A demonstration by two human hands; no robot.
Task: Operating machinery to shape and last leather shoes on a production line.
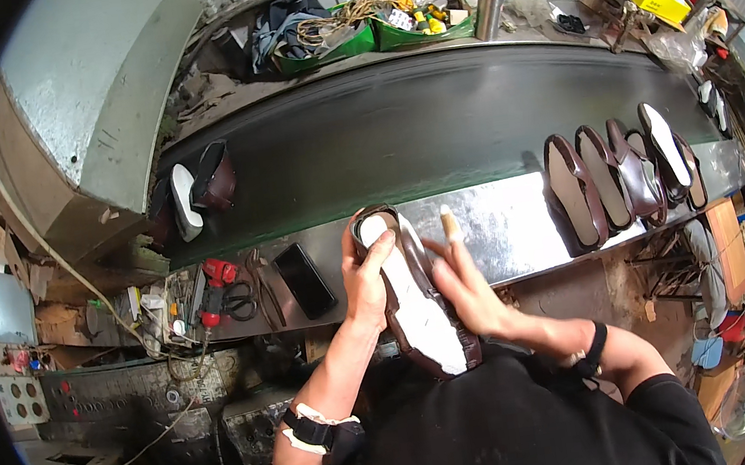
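Note:
A dark brown leather shoe with a white inside is held upright in front of my chest, its opening facing me. My left hand is closed around its upper left side, with the thumb pressed on the white inner surface. Against the shoe's right side lies my right hand, its fingers stretched and spread. A pale wrap covers one of its fingertips. The fingers of my left hand behind the shoe are hidden.
Several brown shoes stand at right on the metal ledge. Left of my hands are a phone, pincers, scissors and a red tool. Beyond runs a dark conveyor belt with shoes at its left.

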